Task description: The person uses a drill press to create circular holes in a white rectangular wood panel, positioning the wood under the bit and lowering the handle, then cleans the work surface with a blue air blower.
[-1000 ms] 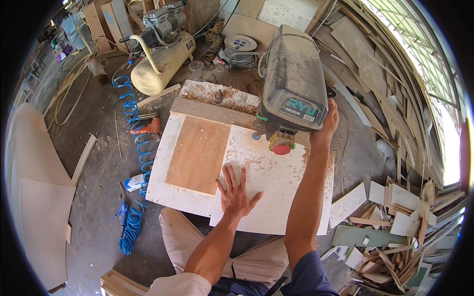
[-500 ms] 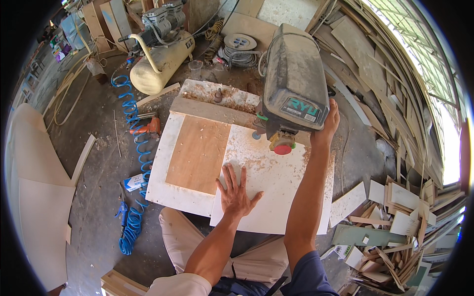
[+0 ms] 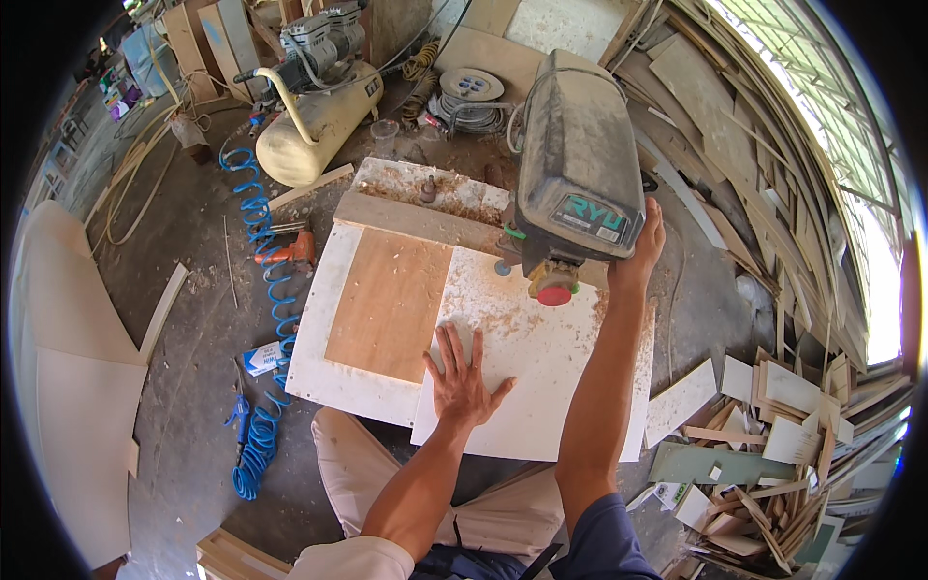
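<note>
My left hand (image 3: 460, 385) lies flat with fingers spread on a white board (image 3: 527, 377) strewn with wood shavings. Over the board's far part stands a dusty grey drill press (image 3: 580, 145), a red round button on its front. My right hand (image 3: 638, 246) is closed against the right side of its head; the housing hides part of the grip. Under the drill head, a small round metal piece (image 3: 503, 268) shows at the board's far edge. A wooden strip (image 3: 416, 218) runs along that edge. Left of the board, a brown plywood panel (image 3: 387, 300) lies on a white base.
A blue coiled air hose (image 3: 256, 449) with a blue air gun lies at left, near an orange power tool (image 3: 302, 249). Behind stand a cream air compressor (image 3: 314, 126) and a cable reel (image 3: 471, 85). Board offcuts (image 3: 764, 435) pile up at right; a curved panel (image 3: 77, 387) stands at left.
</note>
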A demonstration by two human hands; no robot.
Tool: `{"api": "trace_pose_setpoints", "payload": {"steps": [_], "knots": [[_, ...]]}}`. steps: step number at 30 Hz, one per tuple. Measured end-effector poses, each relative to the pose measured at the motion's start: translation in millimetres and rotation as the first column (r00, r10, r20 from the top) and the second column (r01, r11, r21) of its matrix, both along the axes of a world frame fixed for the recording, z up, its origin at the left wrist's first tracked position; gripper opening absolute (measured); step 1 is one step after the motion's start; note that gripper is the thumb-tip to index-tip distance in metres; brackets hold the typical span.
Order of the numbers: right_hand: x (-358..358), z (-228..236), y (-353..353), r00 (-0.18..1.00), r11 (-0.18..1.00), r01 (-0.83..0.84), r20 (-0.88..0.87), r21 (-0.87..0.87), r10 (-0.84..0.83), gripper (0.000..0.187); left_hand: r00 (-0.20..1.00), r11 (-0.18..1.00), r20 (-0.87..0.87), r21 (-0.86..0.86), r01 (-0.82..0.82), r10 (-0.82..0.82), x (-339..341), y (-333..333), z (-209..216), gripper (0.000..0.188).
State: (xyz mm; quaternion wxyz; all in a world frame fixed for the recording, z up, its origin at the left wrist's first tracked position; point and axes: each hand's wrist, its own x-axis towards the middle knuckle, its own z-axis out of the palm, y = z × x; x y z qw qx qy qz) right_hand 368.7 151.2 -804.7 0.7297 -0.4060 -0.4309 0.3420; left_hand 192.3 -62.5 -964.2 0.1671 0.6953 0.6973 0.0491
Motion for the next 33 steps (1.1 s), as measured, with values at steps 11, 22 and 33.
{"api": "trace_pose_setpoints", "payload": {"steps": [11,22,33], "knots": [[-2.8,0.8,-1.6,1.0,1.0,0.015,-0.008,-0.001,-0.015,0.034,1.0,1.0,0.012,0.021,-0.003,0.003,-1.5,-0.2,1.7,0.106],[17.4,-16.0,5.4,0.998,0.999,-0.01,-0.061,-0.036,0.008,0.032,1.0,1.0,0.009,0.031,-0.005,0.004,0.7,-0.9,-0.8,0.106],[18.3,-17.0,5.2,0.997,0.997,-0.071,0.002,0.019,0.071,0.027,1.0,1.0,0.02,0.028,-0.005,0.004,-1.0,-1.2,-0.4,0.106]]}}
